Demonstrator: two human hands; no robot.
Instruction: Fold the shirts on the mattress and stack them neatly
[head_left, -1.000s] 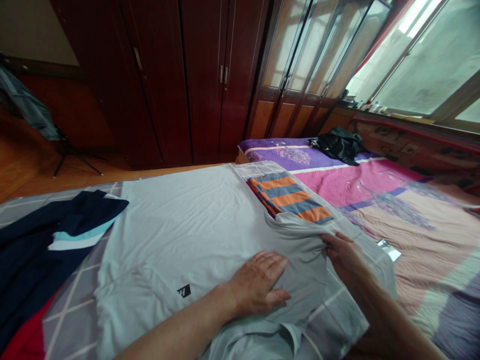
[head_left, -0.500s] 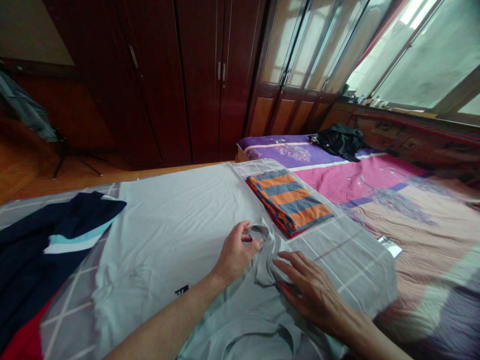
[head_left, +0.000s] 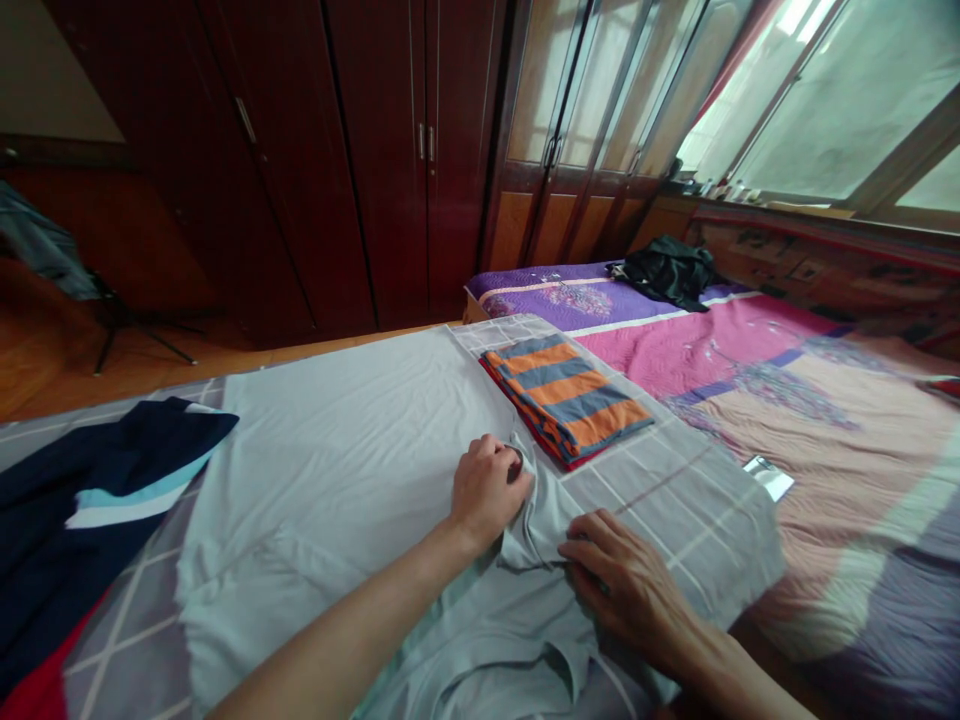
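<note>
The bench (head_left: 675,490) has a gray checked cloth on it. A light gray T-shirt (head_left: 352,440) lies spread across it, next to a folded orange-and-gray striped cloth (head_left: 566,392). The right hand (head_left: 622,580) touches the T-shirt with bent fingers; I can't tell if it grips. The left hand (head_left: 491,490) is curled closed, holding some T-shirt.

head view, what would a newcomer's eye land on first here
Probably the folded orange-and-grey striped cloth, bright on the checked sheet just beyond the hands. Next comes the pale grey shirt spread across the middle, with the left hand and right hand on its bunched fabric. The purple, pink and peach bed cover fills the right side.
</note>
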